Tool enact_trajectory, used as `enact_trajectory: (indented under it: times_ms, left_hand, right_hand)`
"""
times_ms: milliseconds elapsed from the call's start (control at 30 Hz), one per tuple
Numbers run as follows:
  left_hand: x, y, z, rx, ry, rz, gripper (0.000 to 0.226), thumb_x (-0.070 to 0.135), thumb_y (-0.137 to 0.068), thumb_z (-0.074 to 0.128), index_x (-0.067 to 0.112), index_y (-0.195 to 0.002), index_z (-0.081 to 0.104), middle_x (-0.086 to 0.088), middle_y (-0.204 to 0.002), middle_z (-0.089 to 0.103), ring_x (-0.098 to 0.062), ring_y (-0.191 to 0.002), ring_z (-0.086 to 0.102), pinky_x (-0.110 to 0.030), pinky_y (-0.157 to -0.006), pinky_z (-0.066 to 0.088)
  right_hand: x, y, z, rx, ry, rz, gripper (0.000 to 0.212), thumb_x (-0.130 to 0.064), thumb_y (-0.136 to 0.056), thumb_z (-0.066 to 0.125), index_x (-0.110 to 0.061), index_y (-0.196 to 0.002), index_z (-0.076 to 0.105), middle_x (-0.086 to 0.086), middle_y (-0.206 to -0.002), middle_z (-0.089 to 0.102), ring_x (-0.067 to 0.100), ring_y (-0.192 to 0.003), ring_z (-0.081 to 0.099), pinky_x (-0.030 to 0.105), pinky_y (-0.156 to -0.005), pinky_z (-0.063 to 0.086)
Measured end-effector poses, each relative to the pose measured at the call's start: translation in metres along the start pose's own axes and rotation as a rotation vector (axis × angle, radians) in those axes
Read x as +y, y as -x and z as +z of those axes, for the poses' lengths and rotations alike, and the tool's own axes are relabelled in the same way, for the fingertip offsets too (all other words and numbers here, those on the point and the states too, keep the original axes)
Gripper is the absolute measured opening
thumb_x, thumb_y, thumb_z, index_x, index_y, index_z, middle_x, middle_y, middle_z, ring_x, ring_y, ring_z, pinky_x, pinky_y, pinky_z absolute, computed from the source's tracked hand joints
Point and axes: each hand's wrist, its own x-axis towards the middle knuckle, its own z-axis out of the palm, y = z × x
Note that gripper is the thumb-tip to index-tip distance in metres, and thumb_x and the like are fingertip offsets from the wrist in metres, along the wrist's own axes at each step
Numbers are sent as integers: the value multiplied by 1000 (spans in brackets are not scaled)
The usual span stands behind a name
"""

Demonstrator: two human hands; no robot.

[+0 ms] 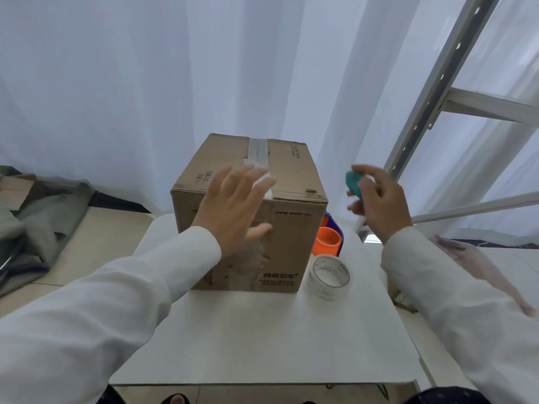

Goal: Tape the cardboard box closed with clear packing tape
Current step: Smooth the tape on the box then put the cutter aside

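A brown cardboard box [294, 176] stands on a small white table [262, 339], flaps down. A strip of clear tape [258, 150] runs along its top seam and over the near edge. My left hand [236, 205] is spread flat, fingers apart, over the box's near top edge and front face where the tape comes down. My right hand [379, 199] hovers to the right of the box, closed around a small teal object [354, 182]. A roll of clear packing tape [329, 277] lies on the table by the box's right front corner.
An orange cup-like object [328, 242] and something purple sit behind the tape roll, against the box's right side. White curtains hang behind. A metal shelf frame [431, 91] rises at right. Clothing and cardboard [35, 217] lie on the floor at left.
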Motion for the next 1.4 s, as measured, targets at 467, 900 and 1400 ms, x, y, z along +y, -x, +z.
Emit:
enact_trajectory:
  times_ms: [467,900,1400]
  left_hand:
    - [17,9,33,-59,-140,-37,107,59,-50,76,9,-133,28,-7,-128,30,-29,-120,31,-45,-99,20]
    - [27,10,33,-219,-225,-96,131,66,-43,75,9,-136,3,-8,-129,22,-31,-122,23,-48,-101,16]
    - [46,18,24,-16,42,320,60,47,-75,45,12,-124,40,-8,-130,38,-29,-122,36,-47,-110,16]
  right_hand:
    - [-19,-34,79,-79,89,-191,26,-23,-95,37,-24,-110,59,-4,-100,61,19,-89,65,38,-84,54]
    - [-19,-33,82,-35,63,-183,27,-22,-93,39,-21,-108,61,0,-101,65,19,-88,65,26,-77,51]
    - [99,-5,-28,-46,239,552,29,-13,-81,62,-5,-109,60,18,-117,62,30,-103,58,33,-87,45]
